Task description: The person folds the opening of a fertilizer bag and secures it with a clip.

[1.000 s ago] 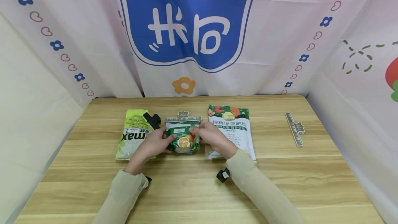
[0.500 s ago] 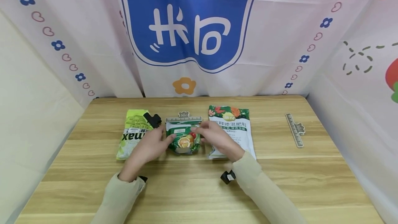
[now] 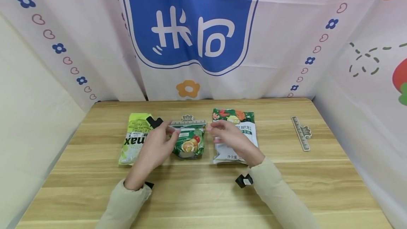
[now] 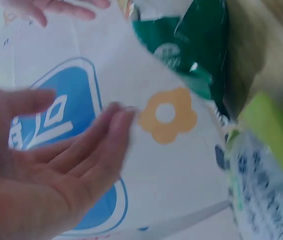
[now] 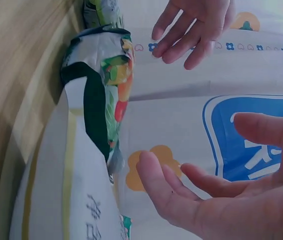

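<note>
A small green packet (image 3: 187, 144) with pictured fruit lies on the table, its top edge in a wide clip (image 3: 187, 121) that has a crown-shaped handle. My left hand (image 3: 158, 143) is at the packet's left side, fingers loosely bent and holding nothing. On the other side, my right hand (image 3: 233, 139) hovers over a white and green fertilizer bag (image 3: 224, 153), also with nothing in its fingers. Both hands appear apart from the packets in the right wrist view, where the left hand (image 5: 196, 30) faces the right hand (image 5: 221, 190). The left wrist view is blurred.
A lime and white bag (image 3: 128, 151) lies at the left, with a black clip (image 3: 154, 122) at its upper right corner. Far to the right on the wooden table (image 3: 203, 193) is another wide clip (image 3: 300, 133). A printed cloth (image 3: 270, 77) hangs behind.
Both hands have let go of the green packet and drawn apart, the right one moving right over the fertilizer bag. The clipped packet stays in place.
</note>
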`<state>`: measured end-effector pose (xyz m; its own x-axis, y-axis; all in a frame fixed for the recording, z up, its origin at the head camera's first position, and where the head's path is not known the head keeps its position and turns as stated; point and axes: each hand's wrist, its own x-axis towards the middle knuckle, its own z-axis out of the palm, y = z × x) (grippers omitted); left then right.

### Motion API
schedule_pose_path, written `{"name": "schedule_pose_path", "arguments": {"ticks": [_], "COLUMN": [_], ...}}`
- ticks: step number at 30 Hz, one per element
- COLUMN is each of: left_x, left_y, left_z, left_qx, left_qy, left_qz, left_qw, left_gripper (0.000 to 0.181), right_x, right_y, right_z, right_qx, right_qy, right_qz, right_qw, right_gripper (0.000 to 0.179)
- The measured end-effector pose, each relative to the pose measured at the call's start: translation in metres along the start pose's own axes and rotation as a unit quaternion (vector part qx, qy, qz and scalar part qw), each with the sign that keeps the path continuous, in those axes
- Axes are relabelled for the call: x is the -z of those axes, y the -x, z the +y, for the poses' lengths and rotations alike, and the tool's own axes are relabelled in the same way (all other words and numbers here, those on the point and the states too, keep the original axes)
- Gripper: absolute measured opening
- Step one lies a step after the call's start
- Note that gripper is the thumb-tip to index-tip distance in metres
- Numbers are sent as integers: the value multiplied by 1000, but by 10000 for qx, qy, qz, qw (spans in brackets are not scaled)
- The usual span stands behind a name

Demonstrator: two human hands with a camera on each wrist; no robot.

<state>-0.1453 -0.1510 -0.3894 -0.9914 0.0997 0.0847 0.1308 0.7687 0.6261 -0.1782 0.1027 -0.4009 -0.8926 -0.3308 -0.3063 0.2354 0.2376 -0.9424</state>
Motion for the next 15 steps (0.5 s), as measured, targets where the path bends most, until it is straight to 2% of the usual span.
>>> {"name": "schedule_pose_path", "arguments": {"ticks": [3, 6, 11, 15], "left_x": [-7, -12, -16, -19], "left_y": [0, -2, -9, -16], "left_z": [4, 10, 21, 27], "left_qx": [-140, -205, -76, 151], "left_qy": [436, 854, 1497, 2002], "left_qz": [399, 457, 27, -286], "left_qw": [9982, 9951, 9887, 9792], "left_gripper": [42, 30, 26, 23], "right_x": [7, 15, 27, 37], "right_y": [3, 7, 13, 16], "right_z": [2, 3, 6, 7], "right_qx": [11, 22, 124, 232], "right_qy": [20, 116, 144, 114], "right_qz": [-13, 31, 114, 145], "right_qw": [10000, 9999, 9998, 9996], "right_gripper": [50, 49, 47, 49]}}
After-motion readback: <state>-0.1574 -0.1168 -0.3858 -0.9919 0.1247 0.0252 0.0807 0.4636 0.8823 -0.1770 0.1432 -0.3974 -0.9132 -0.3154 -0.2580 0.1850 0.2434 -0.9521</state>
